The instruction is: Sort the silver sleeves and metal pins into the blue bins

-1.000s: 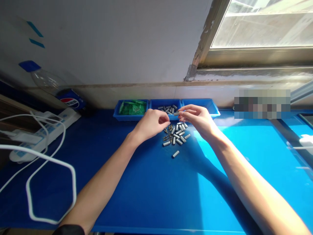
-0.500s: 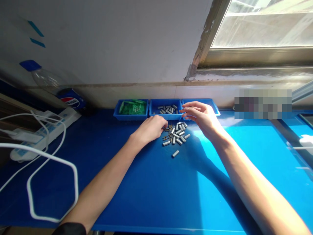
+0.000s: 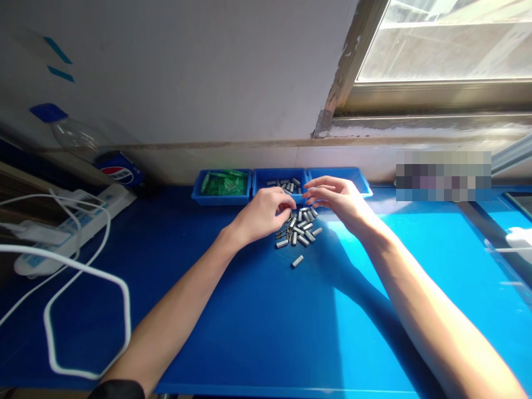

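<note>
Thin brass-coloured metal pins (image 3: 279,235) were partly hidden behind the left hand (image 3: 264,215).
Its curled grip I could not tell; the right hand (image 3: 338,197) was loosely open.

A plain grey-white wall (image 3: 208,72), with two blue tape strips (image 3: 58,50) stuck on it at the left, rises behind a blue table (image 3: 249,332). Its foot is a paler band (image 3: 208,159), below a thin brownish line (image 3: 187,146). At the upper right, a metal-framed window (image 3: 444,52) has rough, patchy plaster (image 3: 326,119) along its edge; bright sunlight falls across the table's right side, while the left lies in shade
</note>
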`<state>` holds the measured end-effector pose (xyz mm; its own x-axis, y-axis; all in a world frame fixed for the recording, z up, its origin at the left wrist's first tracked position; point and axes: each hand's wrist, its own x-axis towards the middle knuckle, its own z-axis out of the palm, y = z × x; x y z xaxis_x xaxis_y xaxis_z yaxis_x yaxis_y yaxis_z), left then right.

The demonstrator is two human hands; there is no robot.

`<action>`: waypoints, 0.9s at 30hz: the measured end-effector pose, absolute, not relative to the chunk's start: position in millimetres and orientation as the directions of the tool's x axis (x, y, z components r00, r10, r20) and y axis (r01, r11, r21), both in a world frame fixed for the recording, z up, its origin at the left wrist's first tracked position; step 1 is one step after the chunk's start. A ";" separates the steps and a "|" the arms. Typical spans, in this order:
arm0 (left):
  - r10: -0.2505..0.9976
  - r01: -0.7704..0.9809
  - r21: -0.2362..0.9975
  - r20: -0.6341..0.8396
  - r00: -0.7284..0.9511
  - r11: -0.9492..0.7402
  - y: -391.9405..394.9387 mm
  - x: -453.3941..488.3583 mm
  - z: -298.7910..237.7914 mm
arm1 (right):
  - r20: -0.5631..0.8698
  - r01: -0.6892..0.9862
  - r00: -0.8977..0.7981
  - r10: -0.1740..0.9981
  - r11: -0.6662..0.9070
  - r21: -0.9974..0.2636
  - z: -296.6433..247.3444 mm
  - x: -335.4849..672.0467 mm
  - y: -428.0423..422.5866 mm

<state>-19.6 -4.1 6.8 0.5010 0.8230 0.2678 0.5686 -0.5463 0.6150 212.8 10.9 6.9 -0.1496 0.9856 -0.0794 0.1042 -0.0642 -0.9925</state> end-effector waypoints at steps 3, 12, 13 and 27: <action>0.874 0.413 0.786 0.319 0.366 -0.460 -4.8 -17.2 9.8 | -0.133 0.156 -0.263 0.956 -0.094 -0.983 8.0 217.1 10.2; 0.929 0.270 0.911 0.234 0.286 -0.313 -3.1 -18.7 10.6 | -0.159 0.002 -0.355 0.921 -0.170 -0.985 5.9 215.3 6.7; 0.926 0.273 0.910 0.227 0.300 -0.312 -3.2 -18.5 11.4 | -0.141 -0.002 -0.332 0.933 -0.150 -0.989 4.8 214.9 7.1; 0.925 0.449 0.811 0.300 0.232 -0.375 6.3 -47.2 30.8 | 0.132 0.161 0.111 0.985 0.113 -0.981 12.9 221.7 13.6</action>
<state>-47.2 6.3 30.8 0.2318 0.9255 0.2997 0.4492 -0.3751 0.8109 221.7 13.6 12.9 0.1105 0.9851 0.1316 0.1607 0.1130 -0.9805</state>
